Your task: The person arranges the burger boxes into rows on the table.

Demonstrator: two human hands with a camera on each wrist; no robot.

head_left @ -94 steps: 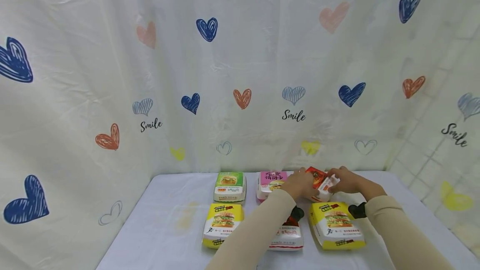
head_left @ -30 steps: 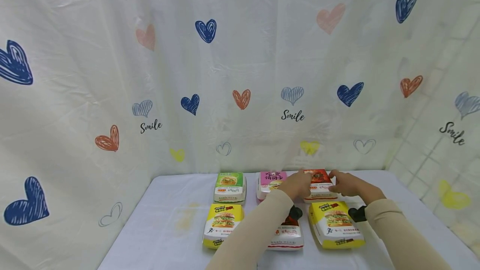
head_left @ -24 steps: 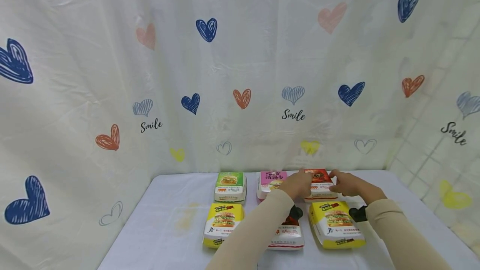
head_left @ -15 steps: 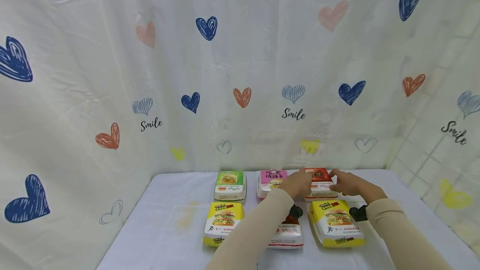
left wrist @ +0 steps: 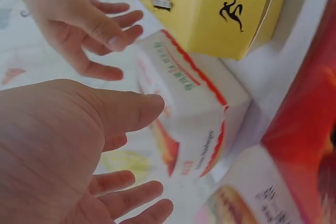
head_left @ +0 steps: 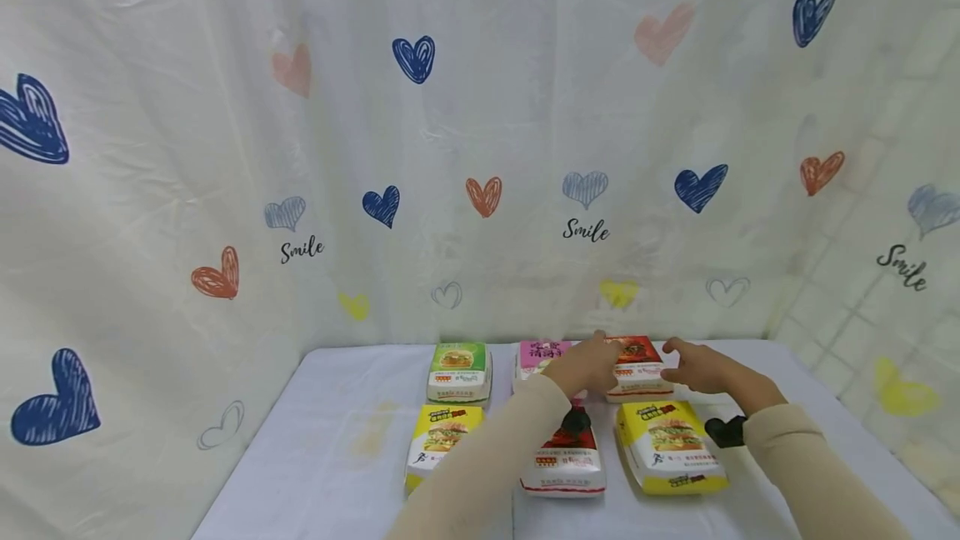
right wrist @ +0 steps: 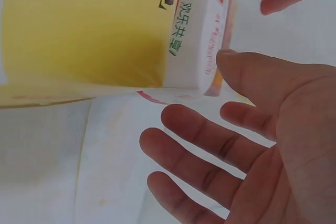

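In the head view, a red-and-white burger box (head_left: 641, 371) sits squarely at the right end of the back row. My left hand (head_left: 588, 363) is at its left side, fingers spread and relaxed, overlapping the pink burger box (head_left: 542, 357). On the other side my right hand (head_left: 703, 367) hovers with thumb and fingers apart, holding nothing. The left wrist view shows a gap between my left thumb and the white side of the box (left wrist: 184, 98). From the right wrist, loosely extended fingers (right wrist: 210, 150) appear beside the white box edge (right wrist: 197, 40).
A green burger box (head_left: 459, 372) stands at the back left. In front are a yellow box (head_left: 442, 440), partly behind my left sleeve, a red-and-white box (head_left: 564, 465) and another yellow box (head_left: 670, 448). A white curtain with hearts (head_left: 480, 107) hangs behind the white table (head_left: 330, 440).
Both hands earlier held the red-and-white box turned askew; it then came to lie straight in the back row. Just now the left hand has drawn leftward and the right slightly rightward, off the box.
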